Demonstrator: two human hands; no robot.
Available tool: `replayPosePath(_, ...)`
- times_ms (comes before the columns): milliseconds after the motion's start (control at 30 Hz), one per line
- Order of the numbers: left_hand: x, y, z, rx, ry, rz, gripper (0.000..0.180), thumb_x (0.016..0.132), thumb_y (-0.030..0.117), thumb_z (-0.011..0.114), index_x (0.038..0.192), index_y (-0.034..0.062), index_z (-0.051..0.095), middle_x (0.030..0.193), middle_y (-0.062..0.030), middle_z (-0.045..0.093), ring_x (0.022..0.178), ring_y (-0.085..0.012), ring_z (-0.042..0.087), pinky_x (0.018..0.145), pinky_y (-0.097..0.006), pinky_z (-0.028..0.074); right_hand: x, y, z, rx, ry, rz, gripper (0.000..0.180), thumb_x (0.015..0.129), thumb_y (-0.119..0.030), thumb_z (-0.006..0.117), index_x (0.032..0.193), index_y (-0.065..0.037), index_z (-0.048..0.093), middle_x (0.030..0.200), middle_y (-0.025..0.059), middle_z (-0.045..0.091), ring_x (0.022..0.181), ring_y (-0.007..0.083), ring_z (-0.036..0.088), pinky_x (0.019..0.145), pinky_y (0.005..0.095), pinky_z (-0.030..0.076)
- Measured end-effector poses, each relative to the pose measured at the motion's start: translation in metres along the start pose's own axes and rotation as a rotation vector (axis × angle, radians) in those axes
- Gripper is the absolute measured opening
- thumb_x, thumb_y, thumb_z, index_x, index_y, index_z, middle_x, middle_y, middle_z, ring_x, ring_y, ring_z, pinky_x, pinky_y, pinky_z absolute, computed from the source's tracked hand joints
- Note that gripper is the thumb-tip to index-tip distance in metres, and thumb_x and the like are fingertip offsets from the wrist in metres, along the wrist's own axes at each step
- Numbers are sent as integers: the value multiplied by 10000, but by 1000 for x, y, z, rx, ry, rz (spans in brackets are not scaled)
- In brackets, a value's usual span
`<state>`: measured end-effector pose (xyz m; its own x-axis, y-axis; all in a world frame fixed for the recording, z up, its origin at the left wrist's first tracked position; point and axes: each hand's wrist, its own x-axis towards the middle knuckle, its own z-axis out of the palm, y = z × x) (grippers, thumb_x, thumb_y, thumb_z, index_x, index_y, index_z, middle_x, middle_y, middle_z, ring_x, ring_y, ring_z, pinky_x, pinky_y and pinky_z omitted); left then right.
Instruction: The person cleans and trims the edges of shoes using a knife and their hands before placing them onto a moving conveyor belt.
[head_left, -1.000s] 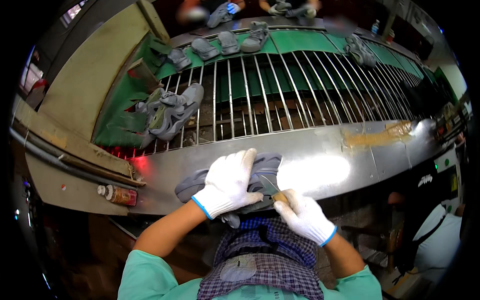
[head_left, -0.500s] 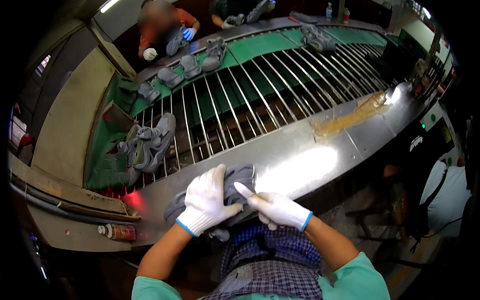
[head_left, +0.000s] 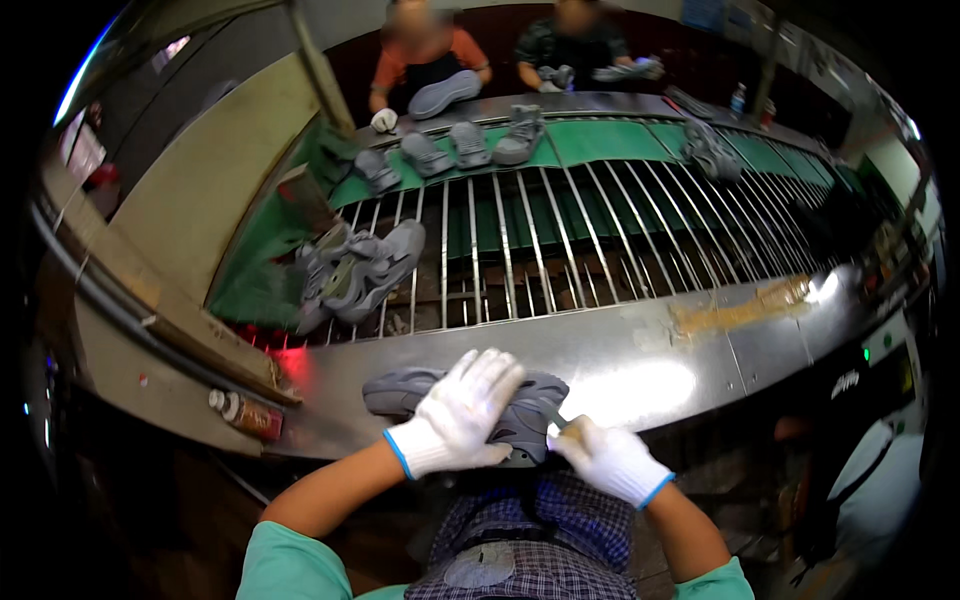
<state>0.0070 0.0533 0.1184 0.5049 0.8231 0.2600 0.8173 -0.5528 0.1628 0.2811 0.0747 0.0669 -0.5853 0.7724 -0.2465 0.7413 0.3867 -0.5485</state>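
Note:
A grey sports shoe [head_left: 528,422] lies on the near metal ledge in front of me. Across its middle rests my left hand [head_left: 465,408] in a white knit glove, fingers together over the upper and thumb toward the near side, gripping it. My right hand [head_left: 598,455], gloved too, is closed at the shoe's right end. A thin greyish piece shows between its fingers and the shoe; its kind is unclear. The left palm hides part of the upper.
Beyond the ledge runs a rack of metal bars [head_left: 535,260]. A shoe pair [head_left: 365,270] lies on its left end. Several grey shoes [head_left: 470,145] line the far green strip. Two co-workers handle shoes behind it. A small bottle [head_left: 245,414] lies at the left.
My view has tilted up and turned slightly left. The right hand has shifted from over the shoe to its right end. Opposite, a co-worker's shoe now shows its sole.

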Motion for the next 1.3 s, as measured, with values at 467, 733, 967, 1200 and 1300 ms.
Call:
replayPosePath(467,-82,80,104,-31,435,-92,517,736,213,840,1242,135,774,1406,-126,677,1331,-346,643,1164,-516,502,86,-5,-44,163,339,-228,432,1075,-403,625,1322,-58,705,1287,198,734,1203,331,710,1054,428,546)
replayPosePath(733,-78,8,63,164,491,-18,714,716,255,827,1386,76,656,1391,-172,625,1272,-390,623,1121,-599,497,71,-37,-13,436,238,-122,438,1114,-320,542,1424,-32,655,1248,211,760,1134,323,738,1040,400,547)
replayPosePath(967,-6,17,-42,-318,777,-218,832,611,343,1044,1269,-23,690,1203,-229,748,1071,-422,754,976,-466,612,62,-61,-59,248,780,-512,703,1063,-319,625,1609,44,372,1363,317,658,1207,422,707,1042,463,571)
replayPosePath(1200,10,43,-23,-254,724,-99,763,600,277,992,1229,-24,683,1173,-234,725,996,-421,736,890,-482,609,25,-45,-85,131,562,-283,627,1080,-273,637,1569,37,398,1290,295,695,1125,435,730,998,487,580)
replayPosePath(1300,5,61,-14,-227,614,-61,786,530,211,927,1230,-31,661,1184,-203,693,975,-400,698,862,-484,581,20,-39,-97,4,353,-125,667,1065,-459,639,1514,1,462,1189,289,732,1042,449,747,929,486,594)
